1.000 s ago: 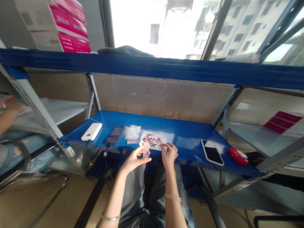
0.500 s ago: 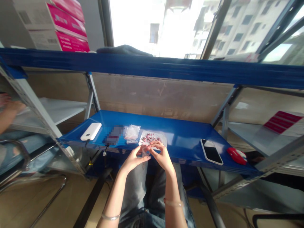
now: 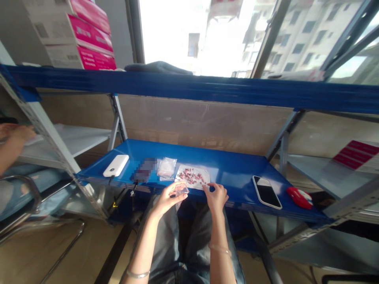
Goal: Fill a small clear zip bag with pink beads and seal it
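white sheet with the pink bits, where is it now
In the head view, the white sheet lies near the front edge of the blue table, just right of the clear bags, with the right hand at its near right corner.

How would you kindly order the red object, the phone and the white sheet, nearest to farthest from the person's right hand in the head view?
From the right hand:
1. White sheet: by its fingertips, on the left.
2. Phone: on the right.
3. Red object: farther right, past the phone.
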The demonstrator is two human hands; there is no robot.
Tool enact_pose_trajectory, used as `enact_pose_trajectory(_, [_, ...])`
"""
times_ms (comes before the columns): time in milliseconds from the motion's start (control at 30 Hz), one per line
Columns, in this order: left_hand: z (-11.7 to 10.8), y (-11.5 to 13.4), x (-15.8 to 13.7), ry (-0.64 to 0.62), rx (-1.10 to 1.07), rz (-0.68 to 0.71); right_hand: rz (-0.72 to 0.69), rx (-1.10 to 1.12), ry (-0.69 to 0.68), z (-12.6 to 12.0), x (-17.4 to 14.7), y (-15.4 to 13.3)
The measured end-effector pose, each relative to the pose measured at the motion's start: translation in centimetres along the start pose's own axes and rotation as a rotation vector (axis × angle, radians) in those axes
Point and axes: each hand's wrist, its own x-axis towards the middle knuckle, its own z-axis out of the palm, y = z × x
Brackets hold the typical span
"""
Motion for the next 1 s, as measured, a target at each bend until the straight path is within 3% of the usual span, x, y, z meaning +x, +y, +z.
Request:
enact_pose_trajectory(233, [0.0,0.1,-0.3,-0.001,-0.027,-0.014,-0.027,-0.009,0.130,1.4,-0.2,0.4])
enact_pose_trajectory(400, [0.2,0.0,-0.1,0.002,-0.047,-0.030,-0.024,0.028,0.144,1.6,-0.5,0.4])
enact_pose_trajectory(600, [0.4,-0.6,0.3,0.005,-0.076,-0.038,-0.048,0.295,0.129,-0.2,-0.5,-1.4])
enact_pose_trajectory(767, [0.6,-0.5,0.4,-0.010,-0.090,-0.033,-0.183,0.590,0.061,-2.4,-1.2,-4.9])
enact_pose_trajectory(1000, [0.8,0.0,0.4,-0.025,-0.082,-0.011,-0.265,0.632,-0.144,-3.3,-2.8,-7.0])
